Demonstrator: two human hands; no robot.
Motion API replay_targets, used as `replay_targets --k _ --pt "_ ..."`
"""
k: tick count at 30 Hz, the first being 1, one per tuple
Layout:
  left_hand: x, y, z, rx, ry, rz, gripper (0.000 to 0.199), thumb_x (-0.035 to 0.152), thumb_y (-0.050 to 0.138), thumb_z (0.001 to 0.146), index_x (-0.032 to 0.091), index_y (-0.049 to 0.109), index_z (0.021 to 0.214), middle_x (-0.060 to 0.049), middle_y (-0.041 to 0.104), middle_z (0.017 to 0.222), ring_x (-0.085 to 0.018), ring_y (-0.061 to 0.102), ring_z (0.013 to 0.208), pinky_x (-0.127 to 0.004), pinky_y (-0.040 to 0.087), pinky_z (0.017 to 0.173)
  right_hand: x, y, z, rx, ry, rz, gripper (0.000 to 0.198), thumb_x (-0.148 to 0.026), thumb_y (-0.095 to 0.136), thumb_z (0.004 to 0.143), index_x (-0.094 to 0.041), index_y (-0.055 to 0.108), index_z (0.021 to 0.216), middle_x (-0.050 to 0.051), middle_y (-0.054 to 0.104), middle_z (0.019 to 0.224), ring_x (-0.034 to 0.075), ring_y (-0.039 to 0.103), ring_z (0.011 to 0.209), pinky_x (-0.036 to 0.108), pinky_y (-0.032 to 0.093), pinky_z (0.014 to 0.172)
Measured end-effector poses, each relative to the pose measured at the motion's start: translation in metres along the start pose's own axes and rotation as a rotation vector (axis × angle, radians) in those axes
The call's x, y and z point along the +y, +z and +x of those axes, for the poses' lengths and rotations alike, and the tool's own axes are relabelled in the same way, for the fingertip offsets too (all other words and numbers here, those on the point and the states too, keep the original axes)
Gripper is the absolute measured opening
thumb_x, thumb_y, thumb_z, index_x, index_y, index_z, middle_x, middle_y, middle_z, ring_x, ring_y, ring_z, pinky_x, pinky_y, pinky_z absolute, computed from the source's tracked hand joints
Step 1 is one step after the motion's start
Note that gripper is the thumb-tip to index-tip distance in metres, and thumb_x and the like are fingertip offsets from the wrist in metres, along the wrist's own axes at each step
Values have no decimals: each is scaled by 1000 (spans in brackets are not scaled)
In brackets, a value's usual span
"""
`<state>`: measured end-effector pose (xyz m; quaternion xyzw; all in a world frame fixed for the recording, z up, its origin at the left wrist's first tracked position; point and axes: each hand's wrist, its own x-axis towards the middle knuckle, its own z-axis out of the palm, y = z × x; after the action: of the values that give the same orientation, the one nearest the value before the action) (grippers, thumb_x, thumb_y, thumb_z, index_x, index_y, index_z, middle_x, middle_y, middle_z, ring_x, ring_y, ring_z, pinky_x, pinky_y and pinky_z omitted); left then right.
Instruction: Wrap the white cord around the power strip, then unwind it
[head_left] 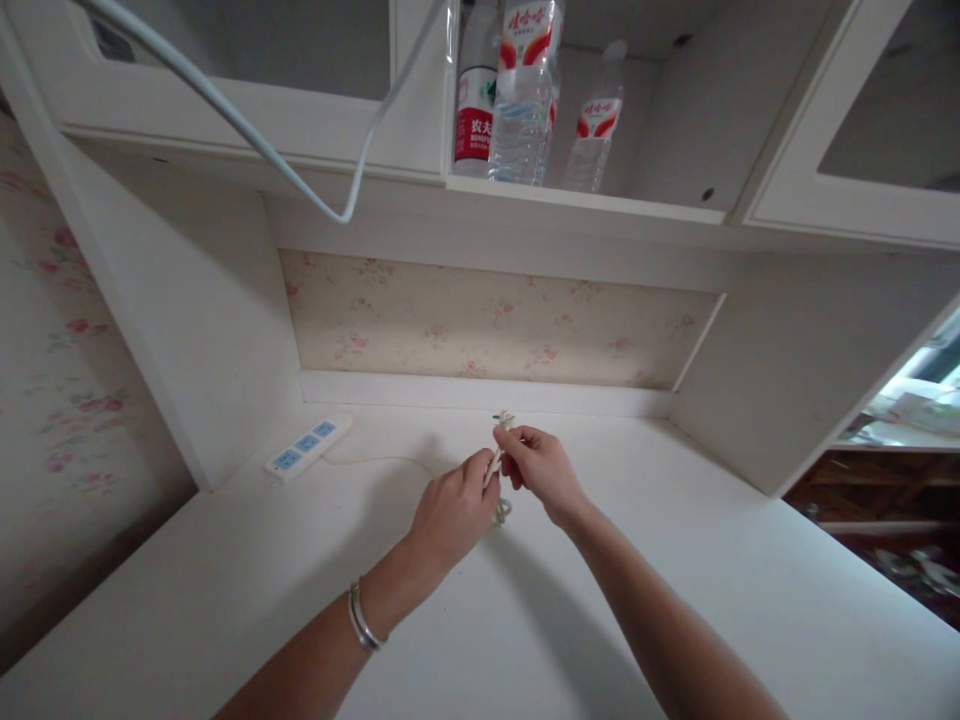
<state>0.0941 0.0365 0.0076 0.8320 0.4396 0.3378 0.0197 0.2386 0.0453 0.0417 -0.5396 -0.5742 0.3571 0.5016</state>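
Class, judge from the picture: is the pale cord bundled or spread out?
Bundled: the cord runs gathered through the left hand and the right hand, with loops showing below the fingers.

Your left hand (pixel 452 512) is bare, with the fingers and thumb uncovered. At your left wrist you wear one bracelet (pixel 361 618), silver in colour with a metallic shine. It is narrow and rounded, and its visible side shows two parallel strips with bright highlights. Any engraving or clasp is too small to make out. Your left forearm (pixel 311 665) is bare down to the lower edge of view. Your right hand (pixel 541 475), right wrist and right forearm (pixel 645 610) are bare throughout.
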Motion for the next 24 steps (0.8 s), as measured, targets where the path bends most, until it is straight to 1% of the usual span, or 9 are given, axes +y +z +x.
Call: replay_targets --k 6,8,10,13,16,18,20,22,24 --pt "-20 12 -3 24 364 291 42 12 39 90 18 37 132 -4 64 86 -17 63 75 -27 49 63 18 -5 1 -111 75 133 43 -57 59 76 -19 48 61 -4 48 46 8 41 39 21 29 40" --pt "-23 13 -2 38 389 307 41 12 40 90 19 39 131 -4 64 85 -16 63 74 -26 50 63 22 -7 1 -123 82 168 41 -57 59 76 -18 50 64 -4 49 50 8 42 40 21 29 40" --pt "-23 13 -1 81 338 292 36 16 40 91 19 42 127 -4 65 85 -16 63 73 -25 49 61 27 -7 -1 -124 76 200 39 -56 58 78 -17 54 70 -2 55 59 9 48 47 21 33 43" --pt "-21 11 2 164 257 254 24 20 39 93 19 50 115 -3 66 81 -15 65 70 -24 48 58 36 -3 -9 -179 61 226 37 -52 53 82 -16 60 81 4 62 81 14 58 68 24 42 54" --pt "-20 11 3 217 284 208 22 20 38 94 18 50 112 -3 69 85 -14 66 72 -23 48 61 50 5 -17 -252 12 144 32 -45 48 86 -17 63 91 3 61 79 13 55 68 25 43 58" --pt "-19 12 4 249 257 185 23 22 38 94 18 48 115 -4 70 91 -14 67 75 -23 47 62 61 10 -18 -206 -24 61 29 -39 45 88 -18 62 99 2 60 79 12 52 64 25 42 59" --pt "-20 13 5 257 163 197 25 25 38 95 17 47 117 -5 71 91 -15 68 73 -23 46 60 72 15 -19 -106 -77 -17 29 -34 45 88 -19 58 109 4 60 94 11 53 66 26 45 64" --pt "-21 12 7 220 60 243 27 29 36 95 17 48 117 -5 72 87 -17 68 70 -24 45 56 80 18 -19 -30 -132 -80 38 -32 48 86 -21 50 123 8 56 115 12 56 72 28 47 71" --pt "-21 9 9 139 -1 290 26 30 33 96 19 52 109 -6 71 83 -18 67 67 -24 43 54 84 18 -20 -9 -165 -116 53 -34 50 86 -23 37 136 13 44 133 12 58 76 30 48 73"
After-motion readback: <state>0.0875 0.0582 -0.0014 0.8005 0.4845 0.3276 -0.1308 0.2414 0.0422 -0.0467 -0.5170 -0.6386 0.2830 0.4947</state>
